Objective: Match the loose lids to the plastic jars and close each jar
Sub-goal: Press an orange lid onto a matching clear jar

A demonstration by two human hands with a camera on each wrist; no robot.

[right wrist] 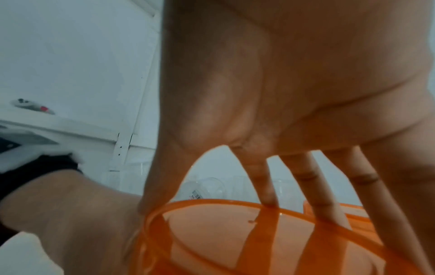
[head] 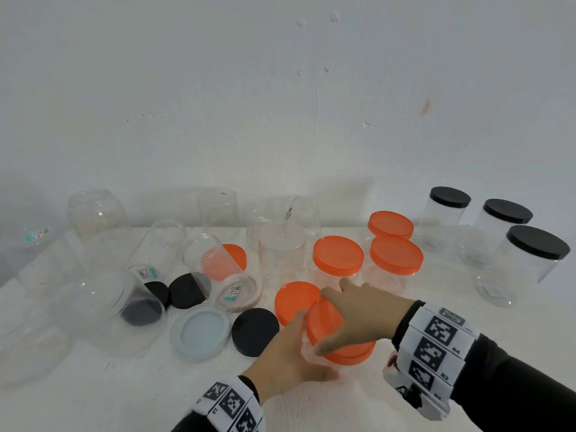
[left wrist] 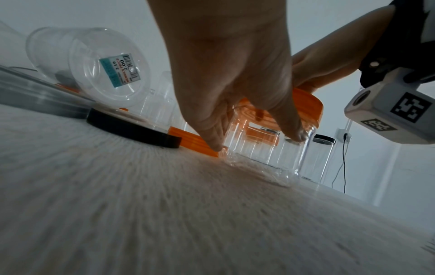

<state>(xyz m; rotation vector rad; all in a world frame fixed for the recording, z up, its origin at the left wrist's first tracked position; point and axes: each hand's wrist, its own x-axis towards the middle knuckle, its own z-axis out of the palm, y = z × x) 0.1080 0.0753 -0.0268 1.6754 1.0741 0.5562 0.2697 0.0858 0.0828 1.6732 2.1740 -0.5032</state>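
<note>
My left hand (head: 290, 360) grips a clear plastic jar (left wrist: 266, 148) near the table's front, thumb and fingers round its wall. An orange lid (head: 330, 325) sits tilted on that jar's mouth, and my right hand (head: 358, 310) grips this orange lid (right wrist: 235, 238) from above, fingertips (right wrist: 268, 197) over its rim. A loose orange lid (head: 293, 299) lies flat just behind. Three jars with orange lids (head: 338, 255) stand at centre right. Three black-lidded jars (head: 537, 246) stand far right.
Several open clear jars (head: 218, 266) lie or stand at left and back, one over an orange lid (head: 235, 255). Loose black lids (head: 255, 332) and a clear round lid (head: 201, 332) lie on the white table (head: 124, 394). A white wall (head: 280, 104) is behind.
</note>
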